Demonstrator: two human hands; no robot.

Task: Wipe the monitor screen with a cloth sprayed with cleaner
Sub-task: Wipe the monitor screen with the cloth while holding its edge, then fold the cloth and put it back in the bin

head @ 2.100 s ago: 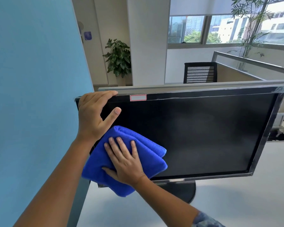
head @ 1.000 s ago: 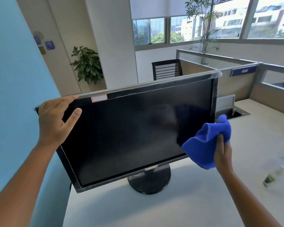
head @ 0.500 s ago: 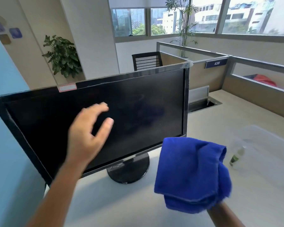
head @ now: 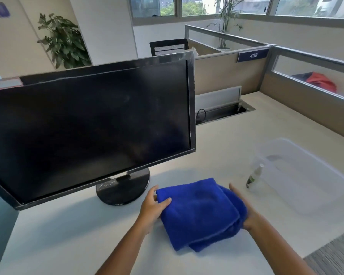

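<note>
Single head-worn view looks forward and down, close above the desk (head: 68,235).

Cloth (head: 201,212) on desk (head: 68,235), before monitor (head: 87,126); bottle (head: 253,177) right.

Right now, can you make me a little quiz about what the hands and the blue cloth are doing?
1. True or false: the blue cloth is pressed against the monitor screen.
2. Which hands hold the cloth? A) only the left hand B) only the right hand C) both
3. Fill in: the small spray bottle stands beside a clear plastic ____.

Key
1. False. The cloth is folded and held low over the desk, in front of the monitor's round base.
2. C. One hand grips each side.
3. Tray. The bottle stands at its near left edge, to the right of the cloth.
</note>
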